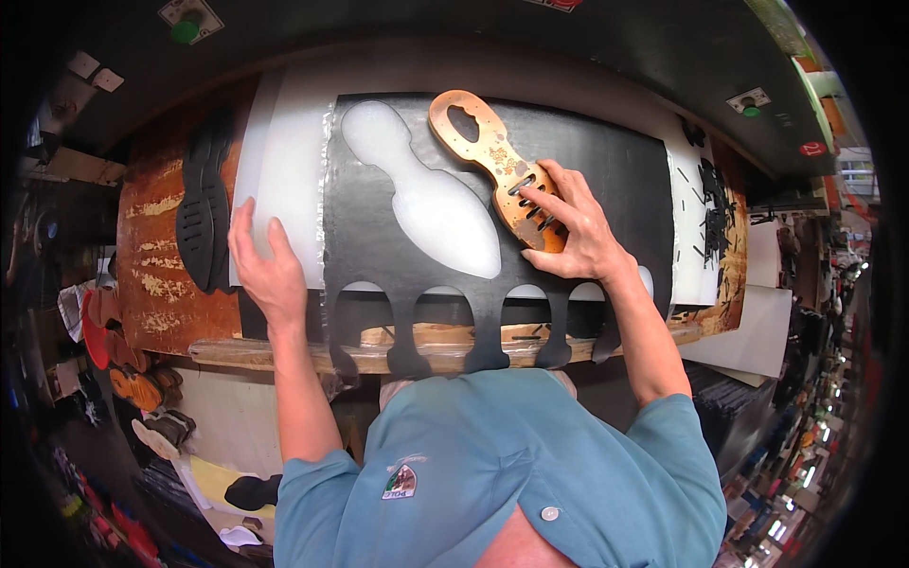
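An orange sole-shaped cutting die (497, 156) lies slantwise on a black sheet (587, 133), with slots and an oval hole in it. My right hand (582, 227) grips its lower end, thumb at the near edge and fingers over the slots. Left of the die, a sole-shaped cutout (440, 204) in the sheet shows white beneath. Scalloped cutouts run along the sheet's near edge. My left hand (269, 270) has its fingers apart over the white board (279, 170), holding nothing. Beside it rests a stack of black slotted sole pieces (203, 199).
A dark machine beam (454, 33) spans the far side, carrying green buttons (186, 28). Small black scraps (712, 213) lie on the board's right side. A wooden strip (256, 352) edges the table near me. More orange dies (140, 386) are stored at lower left.
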`<state>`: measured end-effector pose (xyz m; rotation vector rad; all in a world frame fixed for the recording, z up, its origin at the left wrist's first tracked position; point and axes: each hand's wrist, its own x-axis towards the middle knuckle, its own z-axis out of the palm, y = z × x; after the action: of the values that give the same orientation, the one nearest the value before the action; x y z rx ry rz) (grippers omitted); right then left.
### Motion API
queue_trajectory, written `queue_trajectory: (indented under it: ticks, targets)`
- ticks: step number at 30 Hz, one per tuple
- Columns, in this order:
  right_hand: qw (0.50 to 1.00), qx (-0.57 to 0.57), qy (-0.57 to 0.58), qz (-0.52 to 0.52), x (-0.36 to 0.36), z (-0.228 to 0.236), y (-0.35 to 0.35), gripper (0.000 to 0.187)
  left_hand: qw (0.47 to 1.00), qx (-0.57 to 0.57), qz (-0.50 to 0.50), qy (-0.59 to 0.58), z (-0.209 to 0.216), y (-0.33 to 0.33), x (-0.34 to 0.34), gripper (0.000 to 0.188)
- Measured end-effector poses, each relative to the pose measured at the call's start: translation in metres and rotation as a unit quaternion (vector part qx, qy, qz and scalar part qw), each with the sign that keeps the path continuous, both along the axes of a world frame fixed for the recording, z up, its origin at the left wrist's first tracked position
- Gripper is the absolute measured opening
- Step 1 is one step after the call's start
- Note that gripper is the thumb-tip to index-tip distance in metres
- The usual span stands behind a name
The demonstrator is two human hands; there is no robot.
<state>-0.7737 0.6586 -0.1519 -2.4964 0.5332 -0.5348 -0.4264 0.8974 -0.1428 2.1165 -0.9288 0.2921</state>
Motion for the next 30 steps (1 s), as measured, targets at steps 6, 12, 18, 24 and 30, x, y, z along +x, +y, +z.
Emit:
queue_trajectory:
  ticks: [6, 12, 18, 24, 30]
  targets:
    - [0.993, -0.107, -0.010, -0.051, 0.008, -0.004, 0.013, 0.057, 0.969, -0.085, -0.155, 0.172, -0.005, 0.031, -0.113, 0.037]
    - [0.988, -0.144, -0.054, -0.032, -0.002, -0.012, 0.027, 0.043, 0.928, -0.075, -0.349, 0.106, -0.039, 0.048, -0.193, 0.037]
    - [0.957, -0.153, -0.234, -0.074, -0.032, -0.013, 0.051, 0.034, 0.950, -0.076, -0.298, -0.052, -0.067, 0.040, -0.198, 0.030]
    - [0.853, -0.058, -0.415, -0.311, -0.119, -0.001, 0.014, 0.011, 0.953, -0.067, -0.276, -0.107, -0.079, 0.040, -0.198, 0.024]
    - [0.695, -0.075, -0.551, -0.456, -0.238, 0.041, -0.064, 0.042, 0.960, -0.088, -0.233, -0.127, -0.088, 0.036, -0.197, 0.021]
